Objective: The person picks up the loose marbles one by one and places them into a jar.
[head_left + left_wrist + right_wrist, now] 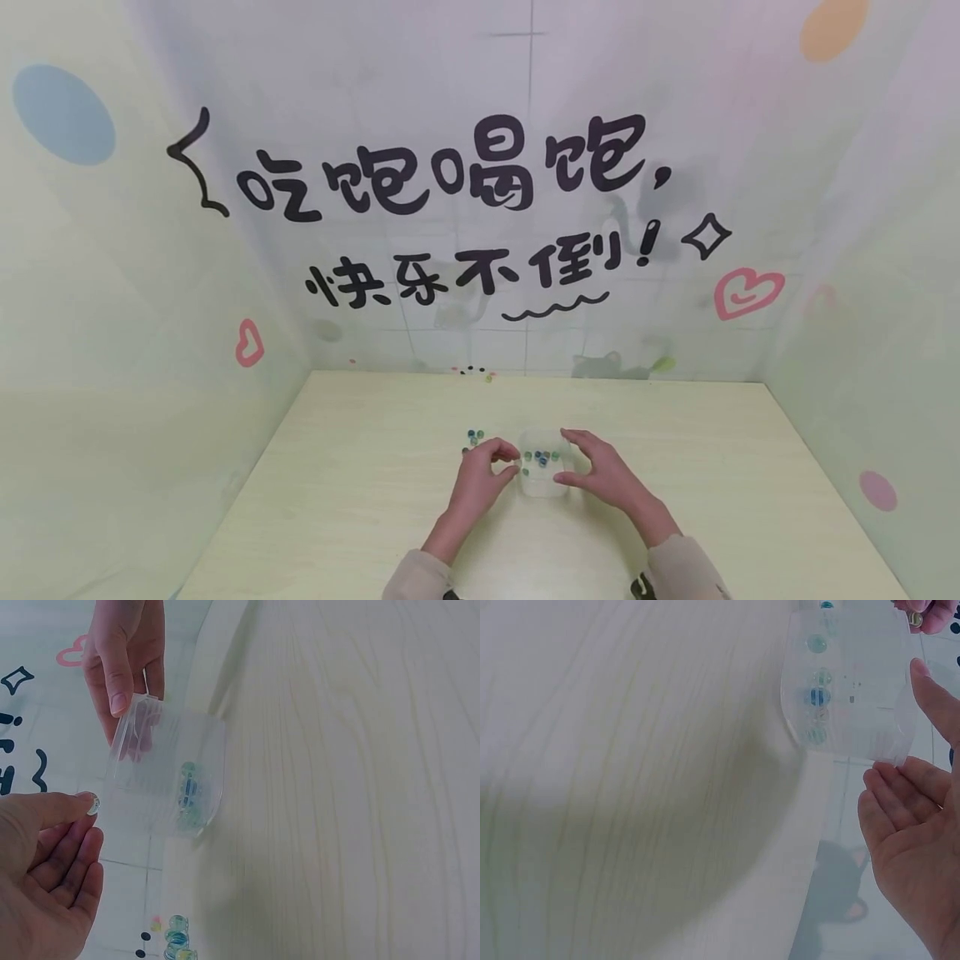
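Observation:
A clear plastic container [545,490] stands on the table with several blue and green glass marbles [542,459] on its bottom. At its left rim, my left hand [477,479] pinches one marble [93,803] between thumb and fingertips. My right hand [609,475] holds the container's right side, its thumb at the rim and its fingers against the wall in the right wrist view. Beyond my left hand lies a small group of loose marbles [474,437], partly hidden by that hand.
The pale wooden table [360,467] ends at a printed cloth backdrop [420,350] with large black lettering. Cloth walls rise on both sides. Small dark and coloured dots [471,369] show along the table's back edge.

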### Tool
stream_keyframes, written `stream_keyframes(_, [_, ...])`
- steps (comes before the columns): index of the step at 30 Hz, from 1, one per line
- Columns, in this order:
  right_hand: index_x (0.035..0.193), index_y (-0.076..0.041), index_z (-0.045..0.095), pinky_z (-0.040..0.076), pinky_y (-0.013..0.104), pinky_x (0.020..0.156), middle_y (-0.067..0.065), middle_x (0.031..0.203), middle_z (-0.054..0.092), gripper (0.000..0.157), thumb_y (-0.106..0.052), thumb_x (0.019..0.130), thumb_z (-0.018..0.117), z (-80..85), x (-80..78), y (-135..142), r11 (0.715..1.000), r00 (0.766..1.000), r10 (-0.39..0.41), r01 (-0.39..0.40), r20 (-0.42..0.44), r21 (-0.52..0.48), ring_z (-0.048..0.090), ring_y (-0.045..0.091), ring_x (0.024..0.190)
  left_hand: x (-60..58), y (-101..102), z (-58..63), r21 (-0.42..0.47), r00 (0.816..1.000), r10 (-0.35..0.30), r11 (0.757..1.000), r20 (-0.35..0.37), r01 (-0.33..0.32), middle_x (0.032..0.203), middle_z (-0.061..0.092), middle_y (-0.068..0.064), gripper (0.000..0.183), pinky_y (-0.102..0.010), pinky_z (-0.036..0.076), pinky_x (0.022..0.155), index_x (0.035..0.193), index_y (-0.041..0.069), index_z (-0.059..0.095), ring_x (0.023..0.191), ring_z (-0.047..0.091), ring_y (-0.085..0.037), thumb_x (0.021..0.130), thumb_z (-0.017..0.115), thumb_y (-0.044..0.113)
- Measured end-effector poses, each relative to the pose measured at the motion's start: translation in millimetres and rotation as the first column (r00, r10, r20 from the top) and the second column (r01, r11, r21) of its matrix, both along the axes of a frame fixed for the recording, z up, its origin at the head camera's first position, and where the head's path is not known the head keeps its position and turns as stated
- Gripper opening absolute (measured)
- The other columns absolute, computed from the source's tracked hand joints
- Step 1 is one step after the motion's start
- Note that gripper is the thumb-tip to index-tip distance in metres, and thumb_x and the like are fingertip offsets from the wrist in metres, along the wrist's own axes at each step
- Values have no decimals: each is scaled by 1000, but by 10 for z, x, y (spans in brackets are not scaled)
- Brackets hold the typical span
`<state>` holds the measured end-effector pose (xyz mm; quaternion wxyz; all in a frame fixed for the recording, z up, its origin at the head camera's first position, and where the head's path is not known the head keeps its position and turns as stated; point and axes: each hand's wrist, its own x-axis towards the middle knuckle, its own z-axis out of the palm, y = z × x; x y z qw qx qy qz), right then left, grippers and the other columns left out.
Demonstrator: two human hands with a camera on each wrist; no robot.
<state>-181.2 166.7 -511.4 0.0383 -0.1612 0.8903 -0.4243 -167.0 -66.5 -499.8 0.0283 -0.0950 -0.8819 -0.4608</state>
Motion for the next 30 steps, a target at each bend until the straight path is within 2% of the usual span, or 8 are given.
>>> stream_keyframes(7, [145, 2, 46, 43, 61, 109, 25, 147, 49, 73, -26, 86, 79, -23, -3, -2, 1000, 1000, 4, -4, -2, 9, 46, 47, 136, -6, 42, 3, -6, 1000, -18, 1000, 0, 18, 97, 73, 0, 16, -41, 57, 93, 100, 11, 70, 95, 66, -16, 85, 75, 7])
stream_keyframes(17, [144, 3, 47, 44, 60, 108, 26, 145, 50, 74, -26, 84, 80, -8, 21, -19, 1000, 1000, 0, 1, -19, 16, 47, 48, 134, -4, 82, 12, -1, 999, -39, 999, -11, 38, 96, 73, -1, 16, -45, 56, 94, 99, 9, 70, 94, 66, -18, 85, 76, 4])
stream_keyframes(25, [144, 2, 47, 44, 60, 108, 25, 145, 50, 75, -29, 84, 80, 5, 19, -22, 1000, 1000, -2, 3, -13, 20, 47, 47, 135, -3, 19, -9, -13, 1000, -7, 1000, 1, 7, 97, 72, 2, 16, -42, 57, 93, 99, 14, 70, 96, 66, -16, 85, 76, 8])
stream_keyframes(30, [143, 4, 47, 45, 60, 107, 26, 144, 51, 73, -24, 84, 80, 17, 23, -20, 1000, 1000, -3, 3, -29, 13, 48, 48, 133, -10, -30, -19, -8, 1000, 18, 1000, -1, -18, 97, 72, 1, 17, -43, 57, 93, 98, 14, 70, 96, 66, -17, 85, 76, 7])
